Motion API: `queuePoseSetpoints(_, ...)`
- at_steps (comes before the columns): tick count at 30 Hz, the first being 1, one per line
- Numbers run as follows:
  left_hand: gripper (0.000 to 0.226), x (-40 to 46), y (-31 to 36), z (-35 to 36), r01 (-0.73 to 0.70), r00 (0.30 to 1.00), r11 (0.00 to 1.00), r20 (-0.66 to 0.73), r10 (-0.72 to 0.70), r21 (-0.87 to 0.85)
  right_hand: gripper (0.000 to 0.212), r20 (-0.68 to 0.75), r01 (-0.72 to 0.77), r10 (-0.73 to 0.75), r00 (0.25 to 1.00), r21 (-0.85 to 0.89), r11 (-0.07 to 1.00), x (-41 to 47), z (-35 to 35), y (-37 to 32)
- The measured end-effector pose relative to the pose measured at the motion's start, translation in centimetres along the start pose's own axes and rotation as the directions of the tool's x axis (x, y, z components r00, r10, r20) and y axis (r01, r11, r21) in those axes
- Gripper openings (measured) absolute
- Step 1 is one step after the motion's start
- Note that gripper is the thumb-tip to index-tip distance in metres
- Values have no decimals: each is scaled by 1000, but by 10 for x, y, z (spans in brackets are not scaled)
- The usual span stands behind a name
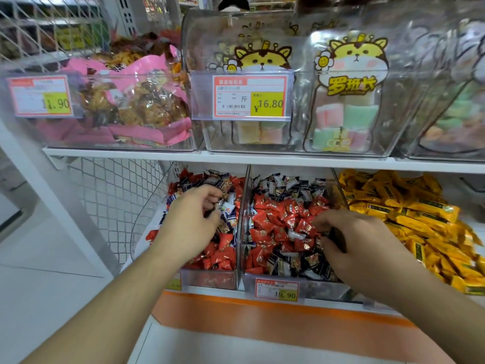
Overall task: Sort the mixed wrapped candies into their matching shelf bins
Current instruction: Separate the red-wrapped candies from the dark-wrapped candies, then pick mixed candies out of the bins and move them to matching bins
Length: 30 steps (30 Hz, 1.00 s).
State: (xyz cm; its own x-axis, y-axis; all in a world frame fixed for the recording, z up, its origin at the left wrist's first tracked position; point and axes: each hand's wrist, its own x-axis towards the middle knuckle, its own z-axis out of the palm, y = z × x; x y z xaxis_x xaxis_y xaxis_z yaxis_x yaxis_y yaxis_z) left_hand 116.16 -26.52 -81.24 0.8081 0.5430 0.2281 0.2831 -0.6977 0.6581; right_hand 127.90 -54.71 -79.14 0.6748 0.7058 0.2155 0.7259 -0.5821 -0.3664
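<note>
The price tag point(277, 290) on the front of the middle bin point(296, 285) reads 19.90 in a yellow box. This clear bin sits on the lower shelf and holds red wrapped candies point(286, 222) mixed with dark blue and white ones point(283, 185).

Left of the middle bin, past a clear divider point(242, 206), is the left bin point(210, 278) with the same two kinds of candy mixed up. The left hand point(193, 219) reaches into that bin, and its fingertips pinch a blue and white candy point(227, 207). The right hand point(351, 243) is in the middle bin with its fingers curled down into the red candies; I cannot tell if it grips one.

Right of the middle bin lies a heap of yellow wrapped bars point(409, 214).

Above the middle bin, on the white upper shelf point(262, 158), a clear box carries a tag point(249, 97) that says ¥16.80 and 斤. Beside it is a bag with a yellow cartoon cat point(354, 57) and the yellow words 罗班长, with pink and green soft sweets point(346, 116) inside. Far to the left up there, a bin of pink packets point(136, 106) has a tag point(42, 95) ending in .90.

Below the middle bin, the shelf front has an orange strip point(262, 319). White wire mesh point(115, 195) closes the shelf's left side, and the floor is pale.
</note>
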Motion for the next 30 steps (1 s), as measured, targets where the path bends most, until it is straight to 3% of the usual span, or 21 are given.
queuePoseSetpoints(5, 45, 7, -8, 8, 8, 1000, 989, -5, -8, 148, 33, 5, 9, -9, 1000, -15, 1000, 1, 3, 1)
queuePoseSetpoints(10, 55, 18, -17, 23, -83, 991, 940, 123, 45, 330, 32, -9, 17, -17, 1000, -35, 999, -5, 3, -1)
queuePoseSetpoints(17, 35, 22, -12, 26, -147, 988, 917, 90, 122, 370, 28, -25, 23, -24, 999, -34, 999, -8, 3, -1)
queuePoseSetpoints(23, 37, 20, -13, 25, -205, 976, 903, 153, 157, 378, 31, -6, 22, -22, 1000, -27, 999, -8, 6, -6)
queuePoseSetpoints(26, 28, 17, -11, 21, -164, 986, 930, 82, 145, 330, 30, 0, 21, -21, 1000, -28, 999, -10, 5, -4)
queuePoseSetpoints(30, 27, 11, 6, -3, -77, 988, 983, -120, 98, 164, 29, -15, 2, -3, 1000, -24, 1000, -9, 0, -1)
